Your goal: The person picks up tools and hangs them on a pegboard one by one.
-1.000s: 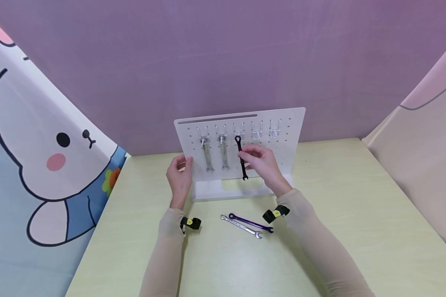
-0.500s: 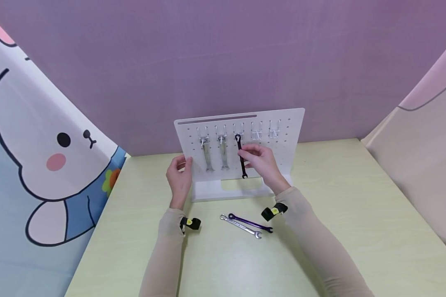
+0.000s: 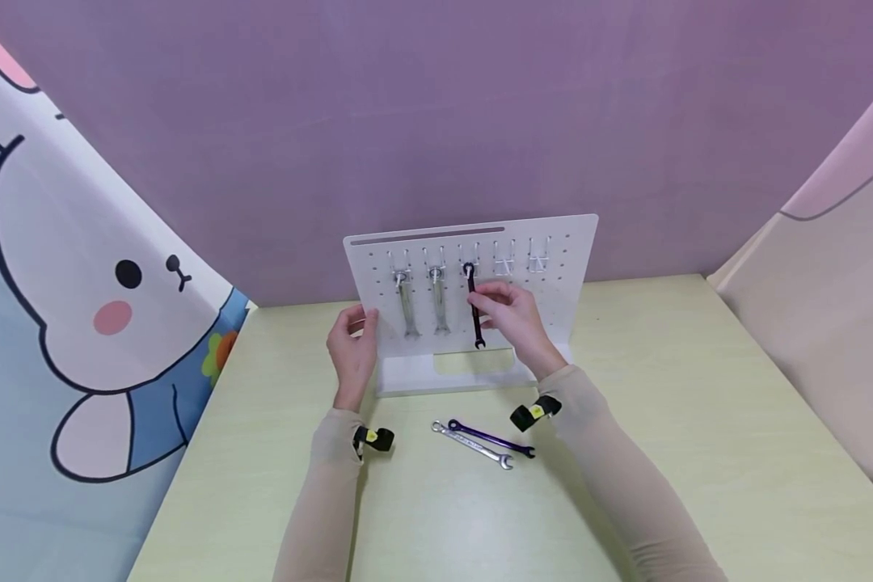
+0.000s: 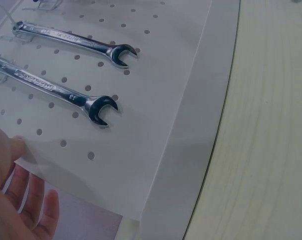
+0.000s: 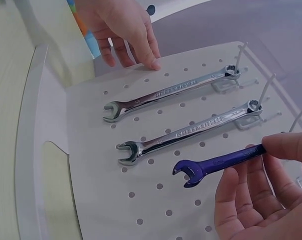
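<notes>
My right hand (image 3: pixel 508 317) pinches a dark purple combination wrench (image 5: pixel 218 164) between thumb and fingers. Its ring end is at the third hook of the white pegboard (image 3: pixel 580 234), and the hook's tip shows within the ring in the head view. The open end points down. In the right wrist view my fingers hide the ring. Left of it, two silver combination wrenches (image 5: pixel 178 91) hang from the first two hooks. My left hand (image 3: pixel 352 349) grips the board's left edge, thumb on the front face, other fingers behind.
A silver wrench (image 3: pixel 474 444) and a purple wrench (image 3: pixel 496 439) lie close together on the pale wooden table (image 3: pixel 436 525), in front of the board's base (image 3: pixel 407 378). Two bare hooks (image 3: pixel 538 260) stick out at the board's right. A purple cloth wall (image 3: pixel 436 121) rises behind.
The dark wrench has shifted slightly, and the hook's tip now shows within its ring. My right hand has barely moved; my left hand stays at the board's edge.
</notes>
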Tool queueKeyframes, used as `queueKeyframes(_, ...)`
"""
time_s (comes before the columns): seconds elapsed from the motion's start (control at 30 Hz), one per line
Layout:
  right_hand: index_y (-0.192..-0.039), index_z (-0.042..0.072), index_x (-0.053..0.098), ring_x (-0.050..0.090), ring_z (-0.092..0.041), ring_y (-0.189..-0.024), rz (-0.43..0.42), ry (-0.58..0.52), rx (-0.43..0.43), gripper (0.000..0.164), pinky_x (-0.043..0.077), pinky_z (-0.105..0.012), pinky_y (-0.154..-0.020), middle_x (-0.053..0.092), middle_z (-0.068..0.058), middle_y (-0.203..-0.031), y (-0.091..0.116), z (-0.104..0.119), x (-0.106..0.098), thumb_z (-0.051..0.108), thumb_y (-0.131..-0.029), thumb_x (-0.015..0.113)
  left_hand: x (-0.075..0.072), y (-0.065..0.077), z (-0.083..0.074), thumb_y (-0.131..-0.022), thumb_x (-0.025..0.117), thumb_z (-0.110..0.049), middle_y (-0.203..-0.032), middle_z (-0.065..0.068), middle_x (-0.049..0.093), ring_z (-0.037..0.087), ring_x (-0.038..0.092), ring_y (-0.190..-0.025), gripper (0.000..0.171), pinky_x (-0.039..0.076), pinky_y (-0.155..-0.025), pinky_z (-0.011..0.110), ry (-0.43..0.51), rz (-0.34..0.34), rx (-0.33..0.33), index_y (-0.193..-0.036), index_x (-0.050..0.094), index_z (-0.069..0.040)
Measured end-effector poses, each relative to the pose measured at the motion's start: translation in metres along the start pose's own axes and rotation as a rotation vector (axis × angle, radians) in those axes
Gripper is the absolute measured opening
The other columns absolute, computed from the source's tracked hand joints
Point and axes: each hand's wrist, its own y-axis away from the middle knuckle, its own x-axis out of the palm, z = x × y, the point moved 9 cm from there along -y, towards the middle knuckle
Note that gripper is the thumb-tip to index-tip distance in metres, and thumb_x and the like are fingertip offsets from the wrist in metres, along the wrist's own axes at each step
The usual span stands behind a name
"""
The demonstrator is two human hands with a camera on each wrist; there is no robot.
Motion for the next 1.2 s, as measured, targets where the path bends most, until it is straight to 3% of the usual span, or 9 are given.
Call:
queueKeyframes(0.33, -0.126, 0.001, 0.070, 0.068, -0.012, -0.099, -0.012, 0.007, -0.032, 0.032, 0.062, -0.026, -0.076, 0.074, -0.008, -0.121, -0.004, -0.004, -0.002, 0.020, -0.101, 0.073, 0.000, 0.000, 0.000, -0.102, 0.072, -0.027, -0.118, 0.017, 0.075, 0.033, 0.069, -0.106, 0.029, 0.054, -0.085, 0.034, 0.003, -0.003, 0.001, -0.120, 0.073, -0.004)
queueKeyframes(0.6, -0.117, 0.000, 0.075, 0.065, -0.012, -0.087, -0.064, 0.148, -0.161, 0.025, 0.058, -0.021, -0.070, 0.076, -0.015, -0.114, -0.009, -0.007, -0.005, 0.019, -0.102, 0.074, -0.001, 0.001, -0.001, -0.103, 0.072, -0.026, -0.118, 0.016, 0.075, 0.031, 0.069, -0.105, 0.028, 0.054, -0.085, 0.035, -0.002, -0.005, -0.004, -0.120, 0.073, -0.004)
queueKeyframes(0.77, -0.112, 0.002, 0.077, 0.066, -0.018, -0.089, -0.102, 0.256, -0.255, 0.020, 0.053, -0.020, -0.077, 0.076, -0.016, -0.110, -0.009, -0.002, -0.004, 0.018, -0.100, 0.075, -0.002, 0.001, -0.002, -0.103, 0.072, -0.025, -0.118, 0.017, 0.075, 0.031, 0.068, -0.104, 0.028, 0.054, -0.085, 0.036, 0.000, -0.005, -0.002, -0.120, 0.073, -0.003)
queueKeyframes(1.2, -0.106, 0.003, 0.078, 0.071, -0.027, -0.091, -0.163, 0.367, -0.344, 0.017, 0.056, -0.029, -0.083, 0.079, -0.014, -0.105, -0.007, 0.003, -0.006, 0.019, -0.099, 0.075, 0.000, 0.001, -0.001, -0.102, 0.072, -0.026, -0.117, 0.017, 0.076, 0.032, 0.069, -0.105, 0.029, 0.054, -0.085, 0.035, -0.005, -0.002, 0.000, -0.120, 0.073, -0.003)
